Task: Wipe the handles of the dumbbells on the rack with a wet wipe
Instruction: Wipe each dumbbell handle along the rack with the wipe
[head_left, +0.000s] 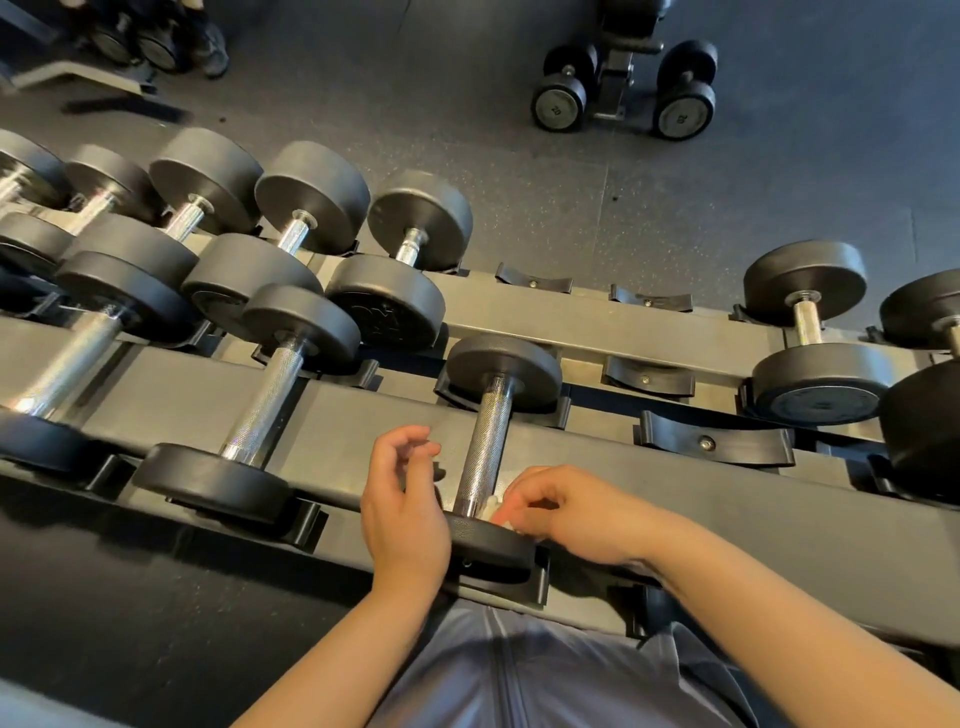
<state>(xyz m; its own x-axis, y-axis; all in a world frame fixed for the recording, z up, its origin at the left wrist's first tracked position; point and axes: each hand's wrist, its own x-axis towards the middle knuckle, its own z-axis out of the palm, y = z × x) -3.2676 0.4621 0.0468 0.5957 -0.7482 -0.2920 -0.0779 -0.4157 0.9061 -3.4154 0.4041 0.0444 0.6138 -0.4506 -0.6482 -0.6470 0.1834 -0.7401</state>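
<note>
Pinching a crumpled white wet wipe (496, 512) in our right hand (566, 512), we press it against the near end of a knurled steel dumbbell handle (483, 447); our left hand (402, 506) hovers beside it, fingers loosely spread.

a gym: rows of black dumbbells (311, 208) on a tiered rack (597, 312) over speckled rubber flooring (519, 130).

A black dumbbell (488, 441) with round ends and a knurled silver handle (485, 447) lies across the dark rack (675, 493) at centre frame. A crumpled white wet wipe (496, 512) touches the handle's near end, at 5 o'clock.
</note>
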